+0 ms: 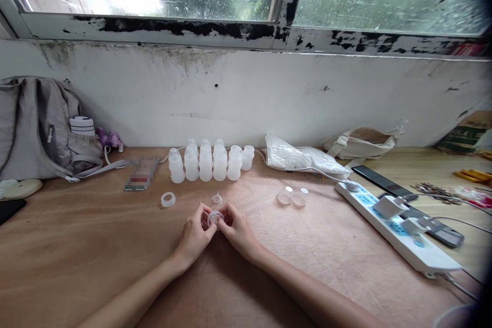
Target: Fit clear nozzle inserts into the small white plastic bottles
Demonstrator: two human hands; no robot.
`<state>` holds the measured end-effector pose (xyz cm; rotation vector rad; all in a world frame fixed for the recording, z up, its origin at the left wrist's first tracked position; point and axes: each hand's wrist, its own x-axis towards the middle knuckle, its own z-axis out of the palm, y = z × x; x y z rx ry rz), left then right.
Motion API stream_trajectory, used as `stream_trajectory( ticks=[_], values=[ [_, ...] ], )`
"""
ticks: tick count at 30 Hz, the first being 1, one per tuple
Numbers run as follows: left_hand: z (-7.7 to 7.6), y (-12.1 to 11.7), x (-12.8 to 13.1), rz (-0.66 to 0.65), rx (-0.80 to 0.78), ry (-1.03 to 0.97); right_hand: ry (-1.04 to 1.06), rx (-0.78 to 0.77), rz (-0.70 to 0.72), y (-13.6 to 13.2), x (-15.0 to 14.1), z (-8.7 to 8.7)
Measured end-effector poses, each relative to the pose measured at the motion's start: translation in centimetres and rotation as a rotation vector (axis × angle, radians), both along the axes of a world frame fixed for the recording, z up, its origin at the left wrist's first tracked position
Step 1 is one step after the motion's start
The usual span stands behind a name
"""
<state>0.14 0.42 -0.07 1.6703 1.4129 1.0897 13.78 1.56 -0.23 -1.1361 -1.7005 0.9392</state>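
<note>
In front of the row of small translucent white plastic bottles [209, 163], low over the brown wooden bench [77, 246], both hands meet around one small round translucent plastic cap [214, 219]. The grip of the left hand [195, 236] is closed on the cap from its left side, thumb and fingertips pinching the rim. The grip of the right hand [237, 231] is closed on the same cap from the right side, the fingers curled inward so that the fingertips of the two hands almost touch each other. Both forearms come in from the lower edge and form a V, and the wrists rest on the bench or just above it; I cannot tell which. The cap looks clear and pale, with a ring-shaped edge facing up; its details are too small to tell.

Between the bottles and the hands stands a small clear cone-shaped nipple piece [217, 198], near the cap but apart from it. Left of this piece lies a white plastic ring [168, 199]. Right of the bottles lie two clear round lids [291, 196], and further right a white power strip [395, 228] with plugs.
</note>
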Motion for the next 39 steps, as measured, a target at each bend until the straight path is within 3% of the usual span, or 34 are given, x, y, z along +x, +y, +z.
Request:
stream_trajectory(
  ticks=[9, 13, 17, 23, 30, 34, 36, 39],
  values=[
    [0.5, -0.5, -0.1, -0.024, 0.045, 0.035, -0.049, 0.103, 0.018, -0.3, 0.3, 0.4],
    [-0.1, 0.3, -0.3, -0.053, -0.012, -0.227, 0.205, -0.096, 0.177, 0.0, 0.7, 0.6],
    [-0.3, 0.9, -0.6, -0.105, -0.054, -0.367, 0.407, -0.32, 0.217, 0.8, 0.8, 0.2],
    [0.4, 0.4, -0.8, -0.203, -0.146, -0.51, 0.412, -0.312, 0.193, 1.1, 0.7, 0.2],
    [1.1, 0.5, -0.9, -0.226, -0.103, -0.304, 0.147, -0.148, 0.224, 1.6, 1.8, 1.8],
    [1.1, 0.7, -1.5, -0.21, -0.07, -0.245, -0.063, 0.051, 0.22, 3.2, 3.0, 4.2],
    [0.9, 0.9, -1.8, -0.148, -0.152, -0.379, -0.093, 0.152, 0.13, 5.0, 4.1, 6.1],
    [0.7, 1.2, -2.1, -0.058, -0.219, -0.603, -0.156, 0.364, -0.172, 8.9, 6.2, 8.8]
  ],
)
